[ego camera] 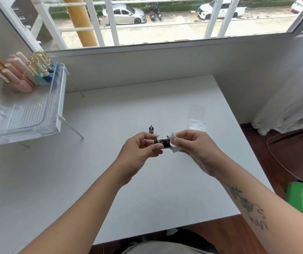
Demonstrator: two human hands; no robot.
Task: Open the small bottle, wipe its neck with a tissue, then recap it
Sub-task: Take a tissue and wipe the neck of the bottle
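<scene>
Both forearms are seen nearest the lens, reaching forward over the white table (110,180). The small bottle (162,142) is held on its side above the table's middle, pinched at its base end by the fingers of the left hand (139,149). A tissue (173,143) is pressed over the bottle's neck end by the closed fingers of the right hand (193,143) — the neck itself is hidden beneath it. The cap (151,129) stands on the table just beyond the hands, apart from both.

The wiping step is judged to be in hand. Recapping is outstanding; for it the tissue must be set down and the cap fetched.

Open table lies on every side. A clear rack (27,114) stands well apart on the left, a clear cup (196,114) beyond the right hand; the near edge is well clear.
</scene>
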